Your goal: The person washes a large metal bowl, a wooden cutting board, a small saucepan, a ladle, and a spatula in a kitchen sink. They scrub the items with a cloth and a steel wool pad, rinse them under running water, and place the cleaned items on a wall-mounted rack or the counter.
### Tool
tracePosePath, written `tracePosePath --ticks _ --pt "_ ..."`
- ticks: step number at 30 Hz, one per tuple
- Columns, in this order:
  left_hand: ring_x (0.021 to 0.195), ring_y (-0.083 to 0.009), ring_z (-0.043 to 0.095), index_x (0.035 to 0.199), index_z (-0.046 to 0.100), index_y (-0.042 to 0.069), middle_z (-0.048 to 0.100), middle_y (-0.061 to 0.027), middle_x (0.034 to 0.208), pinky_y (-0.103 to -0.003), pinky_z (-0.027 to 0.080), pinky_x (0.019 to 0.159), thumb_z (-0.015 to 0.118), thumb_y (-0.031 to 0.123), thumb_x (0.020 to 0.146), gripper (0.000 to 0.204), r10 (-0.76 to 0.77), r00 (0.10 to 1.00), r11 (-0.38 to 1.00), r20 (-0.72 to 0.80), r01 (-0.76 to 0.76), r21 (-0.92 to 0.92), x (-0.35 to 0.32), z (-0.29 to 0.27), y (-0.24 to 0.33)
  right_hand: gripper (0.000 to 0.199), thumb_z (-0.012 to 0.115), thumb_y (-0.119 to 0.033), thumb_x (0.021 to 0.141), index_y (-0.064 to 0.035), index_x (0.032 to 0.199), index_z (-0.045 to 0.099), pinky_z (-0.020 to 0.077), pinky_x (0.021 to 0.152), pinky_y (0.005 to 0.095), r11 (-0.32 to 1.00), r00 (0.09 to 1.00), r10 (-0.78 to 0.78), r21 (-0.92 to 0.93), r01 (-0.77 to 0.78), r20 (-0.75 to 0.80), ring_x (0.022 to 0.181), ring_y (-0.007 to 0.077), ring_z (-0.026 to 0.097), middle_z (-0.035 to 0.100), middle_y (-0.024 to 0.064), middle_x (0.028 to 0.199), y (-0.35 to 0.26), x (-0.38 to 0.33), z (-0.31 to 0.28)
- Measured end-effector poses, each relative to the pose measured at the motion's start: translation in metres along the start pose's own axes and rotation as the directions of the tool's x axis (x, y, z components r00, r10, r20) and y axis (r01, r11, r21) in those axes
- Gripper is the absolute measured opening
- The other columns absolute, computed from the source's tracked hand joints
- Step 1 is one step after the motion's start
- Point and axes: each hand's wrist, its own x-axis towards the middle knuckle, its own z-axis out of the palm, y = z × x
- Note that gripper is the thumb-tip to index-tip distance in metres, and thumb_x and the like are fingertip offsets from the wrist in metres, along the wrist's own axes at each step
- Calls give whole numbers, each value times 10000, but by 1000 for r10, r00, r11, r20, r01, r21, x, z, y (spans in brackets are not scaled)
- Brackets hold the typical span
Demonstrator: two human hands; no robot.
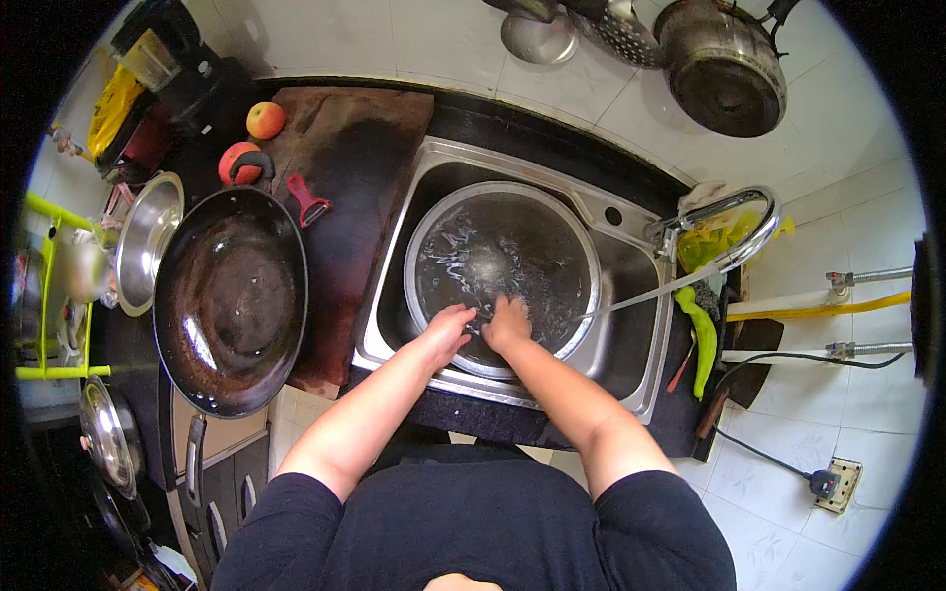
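Observation:
A round metal basin (594,258) holding rippling water sits in the stainless steel sink (645,340). My left hand (448,333) is at the basin's near left rim, its fingers stretched out and nothing seen in them. In the water near the middle of the basin is my right hand (507,323), fingers apart and partly under the surface. From the curved chrome faucet (754,231) on the right, a stream of water runs down to the basin's right side. Ripples and glare hide whatever may lie below the surface.
Left of the sink are a dark wooden board (350,148), a red peeler (307,202), two apples (265,120) and a large black frying pan (232,295). A green chili pepper (702,340) lies at the right edge. A blackened pot (724,74) hangs on the wall.

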Motion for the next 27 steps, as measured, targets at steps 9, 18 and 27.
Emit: tracePosePath --ticks 9,18,27 --pt "1187 -292 373 1220 413 32 416 -127 1280 -421 316 961 520 261 865 436 -49 998 999 30 49 3 39 26 15 231 487 -205 865 1 785 554 410 497 353 986 977 11 -162 -46 -213 527 222 534 581 132 675 70 3 -23" --pt "923 -263 545 1102 474 47 553 -110 1011 -419 426 848 523 277 873 329 -91 996 995 -22 90 -36 78 106 21 205 406 -150 911 -13 1042 484 429 395 281 825 982 143 533 -188 124 430 156 511 536 76 626 87 -55 -106" --pt "848 -193 587 1070 523 47 609 -62 912 -341 500 714 465 163 900 214 -73 870 866 487 297 -401 115 164 -36 200 431 -205 907 -49 1012 501 382 416 262 184 874 172 856 -482 455 452 115 438 480 7 611 112 -69 -119"
